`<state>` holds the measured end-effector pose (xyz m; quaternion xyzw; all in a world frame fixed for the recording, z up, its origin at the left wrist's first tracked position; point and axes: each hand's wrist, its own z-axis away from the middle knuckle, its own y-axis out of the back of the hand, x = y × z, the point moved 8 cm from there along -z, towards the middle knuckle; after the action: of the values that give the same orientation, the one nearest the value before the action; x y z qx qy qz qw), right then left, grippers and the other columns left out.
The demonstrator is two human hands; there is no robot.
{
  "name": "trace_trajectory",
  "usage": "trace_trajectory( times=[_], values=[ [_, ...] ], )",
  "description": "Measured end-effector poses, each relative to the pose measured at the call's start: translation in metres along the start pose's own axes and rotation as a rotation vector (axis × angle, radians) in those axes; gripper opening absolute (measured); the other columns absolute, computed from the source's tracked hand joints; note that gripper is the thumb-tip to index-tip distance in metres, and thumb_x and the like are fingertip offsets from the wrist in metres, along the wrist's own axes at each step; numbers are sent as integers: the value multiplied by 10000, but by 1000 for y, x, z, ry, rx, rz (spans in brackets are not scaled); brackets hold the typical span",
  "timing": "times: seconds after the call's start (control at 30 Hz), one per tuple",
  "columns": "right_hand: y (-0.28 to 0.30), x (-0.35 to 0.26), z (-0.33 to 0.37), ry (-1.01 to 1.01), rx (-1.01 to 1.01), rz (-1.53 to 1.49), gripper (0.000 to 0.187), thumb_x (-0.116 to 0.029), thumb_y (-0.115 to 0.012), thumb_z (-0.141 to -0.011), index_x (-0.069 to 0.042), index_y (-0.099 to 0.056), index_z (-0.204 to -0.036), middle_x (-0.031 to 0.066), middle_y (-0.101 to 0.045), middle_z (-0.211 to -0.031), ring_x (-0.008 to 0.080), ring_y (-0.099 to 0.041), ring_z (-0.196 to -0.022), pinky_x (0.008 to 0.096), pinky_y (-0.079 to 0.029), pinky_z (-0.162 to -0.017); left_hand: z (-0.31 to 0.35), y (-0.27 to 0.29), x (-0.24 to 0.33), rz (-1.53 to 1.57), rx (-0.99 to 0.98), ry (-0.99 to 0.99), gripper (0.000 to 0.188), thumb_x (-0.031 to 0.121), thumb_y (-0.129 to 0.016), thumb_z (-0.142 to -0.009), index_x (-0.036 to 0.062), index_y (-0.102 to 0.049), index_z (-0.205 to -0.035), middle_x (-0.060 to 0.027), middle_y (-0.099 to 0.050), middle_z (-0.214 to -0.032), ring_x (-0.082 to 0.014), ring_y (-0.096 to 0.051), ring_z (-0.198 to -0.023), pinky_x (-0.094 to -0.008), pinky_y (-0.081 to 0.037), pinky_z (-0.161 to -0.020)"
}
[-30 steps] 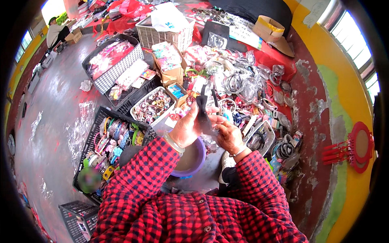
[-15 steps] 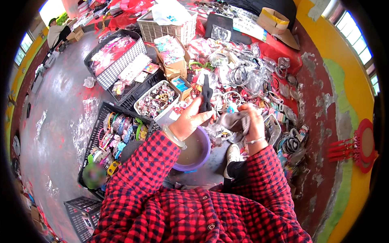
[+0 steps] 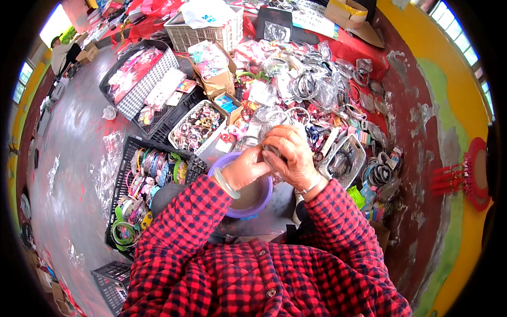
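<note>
My left hand [image 3: 245, 168] and my right hand [image 3: 293, 157] meet in front of me, above the far rim of a purple basin [image 3: 267, 194] holding cloudy water. The right hand is closed around a crumpled grey cloth [image 3: 274, 152], of which only a dark bit shows between the fingers. My left fingers are pinched against the same bundle. The black fabric bow that the left hand held a moment ago is covered by the hands now. Beyond them lies a heap of headbands [image 3: 306, 87], many in clear plastic bags.
At left stands a black crate [image 3: 122, 174] of colourful headbands. Near it are a white basket [image 3: 198, 127] of hair ties and a small carton [image 3: 228, 105]. A white basket [image 3: 346, 158] sits right of my hands. A large beige crate [image 3: 203, 33] stands farther back.
My hands have come together; the right hand with the grey cloth moved left onto the left hand. The black bow, upright in my left hand before, has gone out of sight. The view shifted slightly.
</note>
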<state>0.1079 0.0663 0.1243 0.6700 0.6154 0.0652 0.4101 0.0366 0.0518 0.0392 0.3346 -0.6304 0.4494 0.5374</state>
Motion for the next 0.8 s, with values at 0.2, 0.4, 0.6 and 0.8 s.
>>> trace_trajectory(
  times=[0.2,0.4,0.6,0.8],
  values=[
    [9,38,12,-163,202,66,147,-53,-647,-716,-38,-589,-849,103,-582,-799,280,-554,-762,346,-437,-693,6,-11,-5,83,-101,109,233,64,-530,-839,24,-514,-1069,0,-541,-848,-65,-496,-728,-214,-409,-641],
    [18,108,42,-579,210,-32,184,-161,-655,-746,-41,-618,-880,132,-603,-786,289,-582,-707,347,-460,-665,10,-23,0,91,-189,111,310,100,-561,-840,18,-494,-1131,14,-521,-837,-49,-482,-739,-191,-400,-641],
    [55,151,76,-719,793,-513,167,-161,-586,-860,-34,-602,-967,-22,-586,-780,41,-508,-726,198,-429,-633,8,-7,-7,155,-164,103,356,154,-561,-841,28,-459,-1157,0,-512,-787,-69,-467,-696,-208,-373,-616],
    [22,29,16,-125,178,57,206,-91,-616,-751,-39,-594,-949,107,-597,-855,257,-571,-823,336,-452,-739,2,-1,-9,45,-104,94,312,160,-554,-844,24,-472,-1112,0,-500,-763,-70,-451,-674,-212,-364,-609]
  ],
)
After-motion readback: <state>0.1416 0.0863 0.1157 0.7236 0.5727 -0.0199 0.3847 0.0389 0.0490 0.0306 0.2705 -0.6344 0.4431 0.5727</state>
